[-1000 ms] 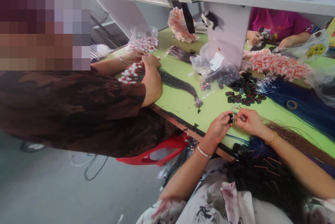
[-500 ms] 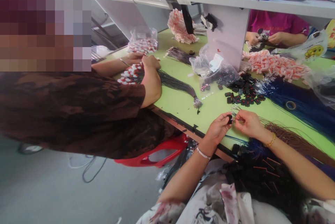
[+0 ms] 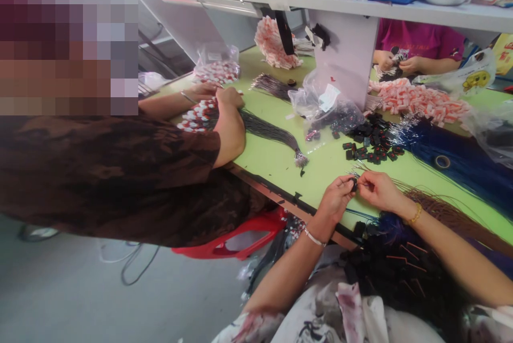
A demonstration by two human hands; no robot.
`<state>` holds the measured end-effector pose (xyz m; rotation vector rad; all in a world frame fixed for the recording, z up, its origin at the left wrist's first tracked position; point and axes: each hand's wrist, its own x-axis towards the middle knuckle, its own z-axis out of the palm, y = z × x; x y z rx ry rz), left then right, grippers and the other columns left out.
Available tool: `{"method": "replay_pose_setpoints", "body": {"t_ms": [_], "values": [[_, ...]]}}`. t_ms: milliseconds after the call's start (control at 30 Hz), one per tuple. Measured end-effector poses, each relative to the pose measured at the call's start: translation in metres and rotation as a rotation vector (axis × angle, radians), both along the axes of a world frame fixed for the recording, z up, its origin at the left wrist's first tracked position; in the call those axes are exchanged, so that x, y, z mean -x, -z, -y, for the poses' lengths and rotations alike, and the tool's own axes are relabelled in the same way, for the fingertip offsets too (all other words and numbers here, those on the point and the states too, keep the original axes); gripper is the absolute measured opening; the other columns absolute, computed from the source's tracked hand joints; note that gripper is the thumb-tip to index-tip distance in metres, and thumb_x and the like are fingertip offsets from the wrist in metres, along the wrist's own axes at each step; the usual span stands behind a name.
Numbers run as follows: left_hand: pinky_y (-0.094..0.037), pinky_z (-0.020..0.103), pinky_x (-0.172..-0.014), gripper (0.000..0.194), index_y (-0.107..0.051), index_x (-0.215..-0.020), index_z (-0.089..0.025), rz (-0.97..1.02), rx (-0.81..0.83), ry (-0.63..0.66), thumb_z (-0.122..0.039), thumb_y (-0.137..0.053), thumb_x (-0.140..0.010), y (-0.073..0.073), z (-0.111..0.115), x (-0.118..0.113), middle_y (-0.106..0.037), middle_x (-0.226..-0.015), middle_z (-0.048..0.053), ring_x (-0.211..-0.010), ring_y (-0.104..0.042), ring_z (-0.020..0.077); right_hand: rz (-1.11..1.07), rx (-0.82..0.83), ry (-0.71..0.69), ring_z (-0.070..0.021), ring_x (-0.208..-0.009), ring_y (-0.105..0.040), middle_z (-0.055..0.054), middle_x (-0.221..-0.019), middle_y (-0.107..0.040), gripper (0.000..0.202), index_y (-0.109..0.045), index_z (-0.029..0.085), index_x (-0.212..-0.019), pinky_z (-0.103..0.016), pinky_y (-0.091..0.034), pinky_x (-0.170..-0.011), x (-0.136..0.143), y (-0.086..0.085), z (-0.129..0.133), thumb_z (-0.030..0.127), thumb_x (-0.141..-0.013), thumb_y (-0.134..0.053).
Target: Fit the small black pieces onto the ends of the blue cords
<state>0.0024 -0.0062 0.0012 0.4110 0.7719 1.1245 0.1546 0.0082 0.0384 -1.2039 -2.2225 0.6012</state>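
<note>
Between the thumb and fingers of my left hand (image 3: 335,196) is a small black connector housing (image 3: 353,184). My right hand (image 3: 377,189) is closed in a pinch right beside it, on a thin wire that meets the housing; the wire's tip cannot be made out. Brown wires (image 3: 441,207) run along the table by my right wrist. Just beyond my hands lies a pile of loose black connector housings (image 3: 371,148). More black pieces with wires (image 3: 401,263) are heaped near my lap.
A bundle of blue wires (image 3: 452,145) with a tape roll (image 3: 443,162) stretches along the right. Behind the housings sits a clear plastic bag (image 3: 316,100). At left a co-worker's arm (image 3: 230,126) reaches over a dark wire bundle (image 3: 272,129). A shelf (image 3: 320,6) crosses above.
The black housing has tilted slightly in my left fingers, and my right fingers stay close against it. The whole view has shifted a little.
</note>
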Motion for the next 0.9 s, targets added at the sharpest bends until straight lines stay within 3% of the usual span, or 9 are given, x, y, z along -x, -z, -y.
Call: {"method": "replay_pose_setpoints", "body": {"t_ms": [200, 300, 400, 500, 633, 900], "values": [[-0.044, 0.023, -0.067, 0.029, -0.065, -0.083, -0.012, -0.054, -0.012, -0.018, -0.02, -0.08, -0.059, 0.001, 0.002, -0.003, -0.063, -0.078, 0.003, -0.071, -0.057, 0.0107, 0.024, 0.05, 0.045, -0.0095, -0.051, -0.04, 0.002, -0.056, -0.05, 0.014, -0.049, 0.017, -0.061, -0.022, -0.027, -0.052, 0.004, -0.001, 0.002, 0.017, -0.074, -0.053], [-0.043, 0.021, -0.064, 0.029, -0.065, -0.083, -0.012, -0.062, -0.007, -0.01, -0.02, -0.08, -0.059, 0.001, 0.002, -0.003, -0.062, -0.077, 0.002, -0.067, -0.055, 0.0088, 0.012, 0.125, 0.014, -0.0097, -0.053, -0.044, 0.002, -0.06, -0.055, 0.015, -0.054, 0.017, -0.067, -0.021, -0.029, -0.053, -0.006, -0.003, -0.008, 0.022, -0.08, -0.05], [-0.043, 0.02, -0.062, 0.029, -0.066, -0.084, -0.012, -0.073, 0.013, -0.007, -0.02, -0.079, -0.06, 0.001, 0.001, -0.001, -0.062, -0.077, 0.002, -0.066, -0.054, 0.0079, 0.118, 0.141, 0.165, -0.0111, -0.059, -0.049, 0.0, -0.068, -0.061, 0.02, -0.059, 0.017, -0.074, -0.021, -0.031, -0.055, -0.024, -0.004, -0.025, 0.028, -0.085, -0.046], [-0.044, 0.02, -0.062, 0.029, -0.066, -0.086, -0.012, -0.083, 0.02, 0.007, -0.02, -0.079, -0.061, 0.001, -0.001, 0.0, -0.062, -0.077, 0.003, -0.067, -0.055, 0.0082, 0.399, 0.143, 0.323, -0.0137, -0.064, -0.053, -0.003, -0.077, -0.065, 0.013, -0.061, 0.018, -0.079, -0.023, -0.029, -0.056, -0.036, 0.0, -0.038, 0.029, -0.08, -0.053], [-0.044, 0.02, -0.062, 0.028, -0.066, -0.086, -0.012, -0.074, 0.028, 0.031, -0.02, -0.079, -0.062, 0.0, -0.002, 0.0, -0.061, -0.076, 0.003, -0.067, -0.055, 0.0082, 0.59, 0.162, 0.326, -0.0161, -0.069, -0.056, -0.006, -0.083, -0.067, 0.016, -0.062, 0.018, -0.082, -0.025, -0.028, -0.057, -0.037, 0.003, -0.039, 0.023, -0.084, -0.047], [-0.044, 0.02, -0.061, 0.029, -0.067, -0.086, -0.012, -0.071, 0.023, 0.035, -0.021, -0.079, -0.062, -0.002, -0.001, 0.0, -0.062, -0.077, 0.003, -0.067, -0.055, 0.0084, 0.646, 0.146, 0.276, -0.0182, -0.078, -0.059, -0.007, -0.095, -0.066, 0.018, -0.061, 0.019, -0.091, -0.025, -0.032, -0.062, -0.03, -0.003, -0.036, 0.029, -0.088, -0.046]]}}
